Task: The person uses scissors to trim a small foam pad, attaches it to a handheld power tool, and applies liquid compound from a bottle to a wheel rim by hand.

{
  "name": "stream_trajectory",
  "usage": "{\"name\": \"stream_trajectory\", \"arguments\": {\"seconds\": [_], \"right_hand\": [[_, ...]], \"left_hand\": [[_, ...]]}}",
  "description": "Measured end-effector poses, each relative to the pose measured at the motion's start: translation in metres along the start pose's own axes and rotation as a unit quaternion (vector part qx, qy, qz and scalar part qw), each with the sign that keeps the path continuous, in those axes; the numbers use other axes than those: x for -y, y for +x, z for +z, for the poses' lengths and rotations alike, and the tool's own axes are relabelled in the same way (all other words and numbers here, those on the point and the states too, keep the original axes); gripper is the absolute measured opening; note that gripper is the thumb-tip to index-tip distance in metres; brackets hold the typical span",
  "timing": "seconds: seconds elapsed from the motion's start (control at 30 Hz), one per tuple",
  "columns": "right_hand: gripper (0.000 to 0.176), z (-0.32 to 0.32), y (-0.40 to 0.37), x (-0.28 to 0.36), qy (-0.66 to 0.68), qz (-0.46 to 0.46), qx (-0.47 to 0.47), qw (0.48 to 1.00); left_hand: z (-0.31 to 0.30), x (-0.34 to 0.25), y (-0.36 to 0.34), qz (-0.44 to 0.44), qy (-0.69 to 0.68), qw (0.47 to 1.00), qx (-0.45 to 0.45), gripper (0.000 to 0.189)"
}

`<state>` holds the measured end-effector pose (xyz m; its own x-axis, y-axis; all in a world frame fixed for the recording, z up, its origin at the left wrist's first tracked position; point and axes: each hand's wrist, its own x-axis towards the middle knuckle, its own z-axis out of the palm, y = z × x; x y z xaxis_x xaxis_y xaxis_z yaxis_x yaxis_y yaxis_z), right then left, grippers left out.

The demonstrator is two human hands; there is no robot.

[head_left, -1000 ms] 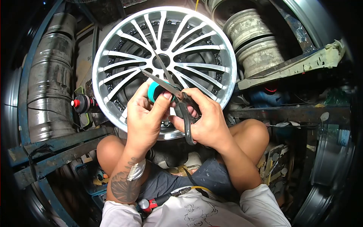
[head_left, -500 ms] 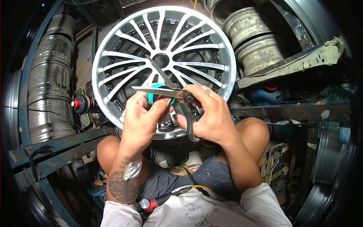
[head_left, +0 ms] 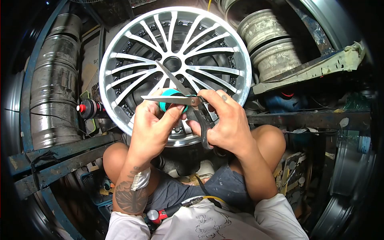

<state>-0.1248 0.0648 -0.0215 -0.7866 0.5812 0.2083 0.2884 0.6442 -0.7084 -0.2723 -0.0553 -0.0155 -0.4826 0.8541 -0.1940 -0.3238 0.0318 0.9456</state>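
Note:
A small round teal-and-black piece (head_left: 164, 105) is pinched between the thumb and fingers of my left hand (head_left: 150, 130); I cannot make out its exact kind. My right hand (head_left: 232, 124) is closed around the black handles of a pair of scissors (head_left: 195, 101). The scissor blades are spread apart. One blade lies across the front of the teal piece, and the other points up and left over the wheel. Beneath both hands lies a large silver multi-spoke wheel rim (head_left: 105, 76), partly hidden by them.
Metal cylinders or rims (head_left: 54, 80) are stacked at the left, beside a black bottle with a red cap (head_left: 90, 109). Worn rims (head_left: 270, 38) sit at the upper right. Blue steel frames (head_left: 308, 118) run on both sides. A red-and-black air tool (head_left: 162, 216) rests at my lap.
Both hands, the scissors and the teal piece shift very slightly right in view, as does the wheel. The grips and the spread of the blades look about the same.

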Motion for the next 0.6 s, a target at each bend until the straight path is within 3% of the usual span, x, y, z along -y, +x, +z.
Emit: {"name": "stream_trajectory", "arguments": {"seconds": [0.6], "right_hand": [[0.059,0.0055,-0.0007,-0.0030,0.040,0.022,0.011,0.999]], "left_hand": [[-0.0012,-0.0049,-0.0020,0.018,0.010,1.000,0.021,0.018]]}}
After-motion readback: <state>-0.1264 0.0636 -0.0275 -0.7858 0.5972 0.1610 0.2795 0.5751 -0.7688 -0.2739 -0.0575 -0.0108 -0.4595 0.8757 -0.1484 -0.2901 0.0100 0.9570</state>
